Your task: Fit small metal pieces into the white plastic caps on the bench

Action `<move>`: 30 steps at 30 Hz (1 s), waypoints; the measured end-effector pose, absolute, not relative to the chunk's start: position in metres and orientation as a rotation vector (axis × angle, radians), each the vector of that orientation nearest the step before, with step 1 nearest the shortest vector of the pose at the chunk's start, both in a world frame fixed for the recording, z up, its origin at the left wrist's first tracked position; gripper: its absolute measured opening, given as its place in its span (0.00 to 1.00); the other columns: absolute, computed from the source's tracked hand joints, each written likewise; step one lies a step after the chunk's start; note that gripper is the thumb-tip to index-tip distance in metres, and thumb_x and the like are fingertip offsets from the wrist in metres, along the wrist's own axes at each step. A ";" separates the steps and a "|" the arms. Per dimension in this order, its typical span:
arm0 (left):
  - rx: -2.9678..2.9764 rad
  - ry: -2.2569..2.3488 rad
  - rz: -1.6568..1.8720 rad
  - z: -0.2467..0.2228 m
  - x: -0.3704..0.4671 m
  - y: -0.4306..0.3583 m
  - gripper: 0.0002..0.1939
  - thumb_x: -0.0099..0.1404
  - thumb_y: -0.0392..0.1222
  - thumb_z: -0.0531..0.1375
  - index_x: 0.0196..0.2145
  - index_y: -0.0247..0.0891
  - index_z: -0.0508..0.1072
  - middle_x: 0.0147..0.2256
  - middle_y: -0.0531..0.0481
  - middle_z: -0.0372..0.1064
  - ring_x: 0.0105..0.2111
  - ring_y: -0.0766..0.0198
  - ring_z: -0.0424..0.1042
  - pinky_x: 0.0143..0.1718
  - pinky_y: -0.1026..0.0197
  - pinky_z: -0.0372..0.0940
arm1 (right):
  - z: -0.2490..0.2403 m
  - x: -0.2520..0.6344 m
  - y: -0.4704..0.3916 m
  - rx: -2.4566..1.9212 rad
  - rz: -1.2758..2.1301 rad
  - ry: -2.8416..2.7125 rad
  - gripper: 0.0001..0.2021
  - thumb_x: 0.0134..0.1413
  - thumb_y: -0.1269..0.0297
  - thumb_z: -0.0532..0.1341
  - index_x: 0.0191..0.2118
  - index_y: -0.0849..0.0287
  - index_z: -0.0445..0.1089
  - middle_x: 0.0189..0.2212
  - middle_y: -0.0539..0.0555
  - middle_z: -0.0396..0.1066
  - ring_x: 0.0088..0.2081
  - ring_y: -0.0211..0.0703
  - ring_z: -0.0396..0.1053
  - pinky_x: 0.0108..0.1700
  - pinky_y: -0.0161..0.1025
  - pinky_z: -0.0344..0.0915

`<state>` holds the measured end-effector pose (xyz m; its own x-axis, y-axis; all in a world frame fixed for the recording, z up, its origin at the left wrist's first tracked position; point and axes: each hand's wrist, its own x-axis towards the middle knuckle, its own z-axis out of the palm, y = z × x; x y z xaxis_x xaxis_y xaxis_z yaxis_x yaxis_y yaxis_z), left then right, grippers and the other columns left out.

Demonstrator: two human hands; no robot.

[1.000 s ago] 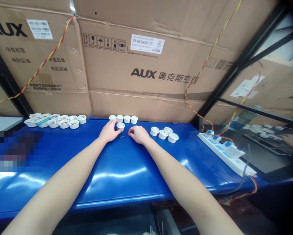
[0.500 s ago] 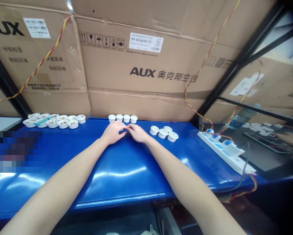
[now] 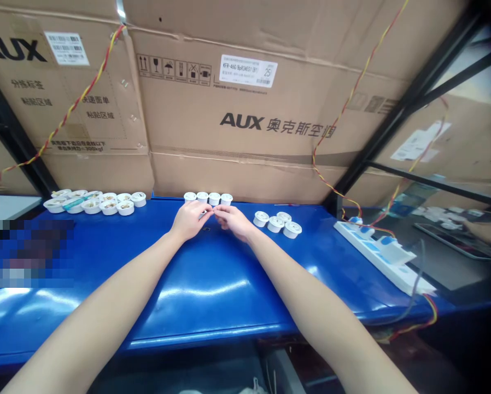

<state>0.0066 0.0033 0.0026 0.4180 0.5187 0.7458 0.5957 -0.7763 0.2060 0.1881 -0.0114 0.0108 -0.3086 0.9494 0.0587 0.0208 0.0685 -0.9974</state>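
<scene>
**Left hand (image 3: 189, 220) and right hand (image 3: 234, 220) tip to tip over the blue surface (image 3: 212, 314)**

From where I'm standing: both forearms reach forward, hands just in front of the back row (image 3: 215, 197) of four white cups. Left hand partly overlaps the leftmost one. Fingers on both hands are curled, tips bunched together at the middle. Can't tell whether either set is gripping; whatever might be between them is hidden or too small to read. A tiny dark bit (image 3: 206, 229) lies on the surface just below the left fingers.

Other cups: right cluster (image 3: 275, 224), four white ones, upright, near the right hand but not touching it. Left batch (image 3: 109, 207) is well apart from the left hand, grouped near the back; most show bits inside. A teal item (image 3: 73, 203) lies across some of them.

Surroundings: cardboard (image 3: 180, 131) marked AUX stands behind the surface. White power strip (image 3: 376, 254) on the right side, plugs in. Twisted red-yellow wire (image 3: 314, 158) hangs down the cardboard towards it. Past the black frame (image 3: 393, 112), next bench over, there's a clear bottle (image 3: 413, 198) and a co-worker's hand (image 3: 487, 234), blurred.
</scene>
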 end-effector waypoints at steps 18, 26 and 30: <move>-2.693 -1.724 -1.066 -0.006 0.003 0.016 0.14 0.60 0.49 0.63 0.42 0.44 0.70 0.41 0.49 0.76 0.44 0.49 0.74 0.45 0.51 0.65 | 0.011 0.192 -0.013 -1.426 0.206 -1.959 0.08 0.59 0.62 0.59 0.35 0.55 0.76 0.34 0.52 0.78 0.34 0.42 0.71 0.39 0.37 0.62; -2.626 -1.247 -1.245 -0.001 0.005 0.006 0.22 0.61 0.40 0.60 0.54 0.42 0.66 0.53 0.46 0.70 0.53 0.52 0.70 0.54 0.52 0.64 | 0.019 0.188 -0.020 -1.293 0.021 -1.975 0.09 0.62 0.61 0.58 0.38 0.56 0.75 0.35 0.52 0.77 0.34 0.42 0.72 0.39 0.36 0.63; -2.587 -1.201 -1.249 0.000 0.007 0.002 0.24 0.59 0.39 0.60 0.54 0.42 0.67 0.53 0.46 0.70 0.54 0.53 0.70 0.55 0.53 0.64 | 0.024 0.186 -0.025 -1.311 -0.092 -2.035 0.08 0.62 0.63 0.58 0.40 0.55 0.75 0.38 0.53 0.77 0.38 0.44 0.72 0.41 0.37 0.63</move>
